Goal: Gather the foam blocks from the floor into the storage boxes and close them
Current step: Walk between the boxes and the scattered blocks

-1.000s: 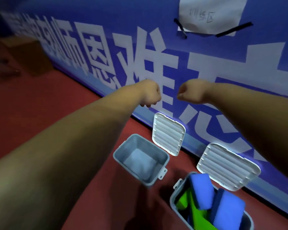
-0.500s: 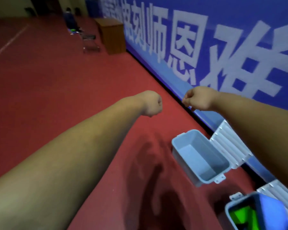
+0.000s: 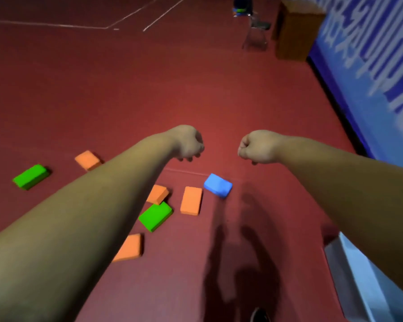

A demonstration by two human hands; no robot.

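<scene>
The fingers [image 3: 189, 158] of the left hand [image 3: 187, 142] are curled tight into the palm, and so are those of the right hand [image 3: 257, 146]. They make two empty fists, held out side by side with a gap between, high over the red floor [image 3: 219, 89]. Below them lies the work. A blue block [image 3: 218, 184] sits under the right fist with a middle orange block [image 3: 191, 200] just beside it. A tilted orange block [image 3: 157, 194] looks to touch a near green block [image 3: 155, 216], and a near orange block [image 3: 129, 247] is half hidden by the left forearm. Off to the left, well apart from these, lie a far orange block [image 3: 87, 159] and a far green block [image 3: 30, 176]. From here I'd say the step is the reach for the next load, and nothing can be taken until those fists uncurl and the person stoops. The cluster is the sensible start, with the right hand going to the blue one and the left to the green. Foam should squash, so a light grip across the short sides ought to do. The pale grey edge [image 3: 349, 263] at the lower right, below the blue wall banner [image 3: 370, 66], may be a storage box, but it is too blurred to tell. The two far blocks would be easy to forget.
</scene>
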